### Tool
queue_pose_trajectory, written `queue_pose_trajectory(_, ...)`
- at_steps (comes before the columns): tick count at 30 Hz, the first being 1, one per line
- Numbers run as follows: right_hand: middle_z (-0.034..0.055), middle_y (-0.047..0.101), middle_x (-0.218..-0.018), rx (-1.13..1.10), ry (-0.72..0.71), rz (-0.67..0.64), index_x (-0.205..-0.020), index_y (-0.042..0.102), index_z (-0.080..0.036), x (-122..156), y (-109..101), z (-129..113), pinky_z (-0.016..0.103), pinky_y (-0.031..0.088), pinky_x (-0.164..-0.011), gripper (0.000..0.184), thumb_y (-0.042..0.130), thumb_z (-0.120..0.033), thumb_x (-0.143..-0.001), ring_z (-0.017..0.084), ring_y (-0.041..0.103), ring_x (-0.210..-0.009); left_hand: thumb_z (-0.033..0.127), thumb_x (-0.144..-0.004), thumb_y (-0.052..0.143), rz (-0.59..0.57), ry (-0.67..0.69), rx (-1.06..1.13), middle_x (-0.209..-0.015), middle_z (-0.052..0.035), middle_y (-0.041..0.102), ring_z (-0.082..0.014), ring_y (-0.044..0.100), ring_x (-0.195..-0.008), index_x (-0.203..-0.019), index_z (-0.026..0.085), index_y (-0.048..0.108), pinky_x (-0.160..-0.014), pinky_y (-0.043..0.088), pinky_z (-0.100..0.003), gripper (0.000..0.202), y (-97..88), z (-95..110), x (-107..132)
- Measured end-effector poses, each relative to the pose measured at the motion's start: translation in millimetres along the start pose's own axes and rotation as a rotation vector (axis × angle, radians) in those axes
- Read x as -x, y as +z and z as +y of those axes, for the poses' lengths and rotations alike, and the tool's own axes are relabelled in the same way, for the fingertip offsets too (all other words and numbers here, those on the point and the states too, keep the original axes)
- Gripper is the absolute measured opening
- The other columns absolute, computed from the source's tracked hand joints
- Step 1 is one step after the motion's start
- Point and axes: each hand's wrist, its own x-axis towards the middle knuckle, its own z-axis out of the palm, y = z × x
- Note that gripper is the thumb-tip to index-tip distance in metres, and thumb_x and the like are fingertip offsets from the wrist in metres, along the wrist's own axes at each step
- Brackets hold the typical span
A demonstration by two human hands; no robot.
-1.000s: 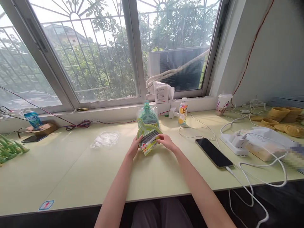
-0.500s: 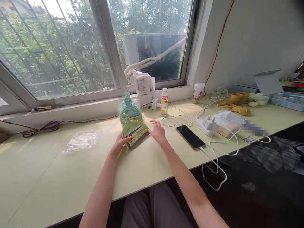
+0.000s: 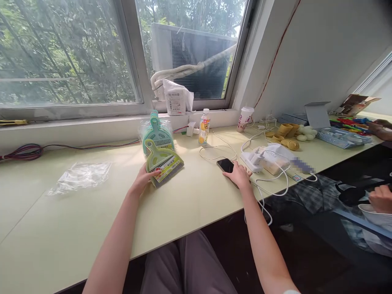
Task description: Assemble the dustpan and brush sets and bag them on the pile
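1. Green plastic is pinched in my left hand (image 3: 141,182): thumb on the near edge of the green dustpan set (image 3: 164,162), other fingers hidden beneath, on the table (image 3: 183,204).
2. At three o'clock, my right hand (image 3: 239,176) lies flat, fingers loosely spread, on the phone (image 3: 225,164).
3. At twelve o'clock, just behind, lies a teal dustpan set (image 3: 157,132); at nine, a clear bag (image 3: 80,177).

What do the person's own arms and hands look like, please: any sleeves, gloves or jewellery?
Both forearms are bare down to the left hand and right hand: no gloves, watch, bracelets or rings show. A white sliver beside the right arm at the bottom edge may be a short sleeve's hem. Dark grey trousers cover the lap.
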Motion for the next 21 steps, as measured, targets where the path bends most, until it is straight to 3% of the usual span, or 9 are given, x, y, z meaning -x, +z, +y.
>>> queue_pose_trajectory(5,0.0144,0.060,-0.105,-0.054,0.028,0.046,-0.110,0.046,-0.016,4.8,0.5,-2.5,0.047,0.029,-0.090,0.055,0.066,-0.046,-0.069,0.033,0.051,-0.108,0.030,-0.050,0.083,0.028,-0.010,-0.008,-0.108,-0.0113,0.065,-0.0291,0.063,-0.097,-0.117,0.017,0.056,-0.082,0.052,-0.041,0.073,-0.7,-0.7,-0.7)
queue_pose_trajectory(13,0.0095,0.061,-0.096,-0.072,-0.017,0.067,-0.100,0.042,-0.020,55.0,-6.8,4.2,0.046,0.029,-0.089,0.047,0.063,-0.050,-0.069,0.030,0.052,-0.104,0.027,-0.052,0.083,0.152,0.098,0.031,-0.112,-0.0095,0.063,-0.0258,0.061,-0.102,-0.116,0.016,0.055,-0.089,0.050,-0.043,0.071,-10.3,-7.9,-10.5)
queue_pose_trajectory(17,0.0151,0.058,-0.113,-0.043,-0.089,0.063,-0.114,0.042,-0.020,73.8,-9.3,12.3,0.050,0.031,-0.092,0.056,0.059,-0.056,-0.074,0.033,0.048,-0.113,0.024,-0.050,0.083,0.171,0.071,0.030,-0.106,-0.0076,0.065,-0.0241,0.064,-0.092,-0.114,0.017,0.054,-0.080,0.054,-0.042,0.071,-11.2,-8.9,-11.5)
queue_pose_trajectory(21,0.0163,0.035,-0.145,-0.091,-0.285,0.122,-0.133,0.034,-0.023,69.7,-18.8,21.0,0.059,0.022,-0.102,0.065,0.045,-0.064,-0.082,0.035,0.025,-0.136,0.022,-0.049,0.083,0.175,-0.006,0.007,-0.102,-0.0062,0.065,-0.0222,0.066,-0.084,-0.112,0.020,0.054,-0.068,0.056,-0.035,0.069,-13.4,-4.4,-8.0)
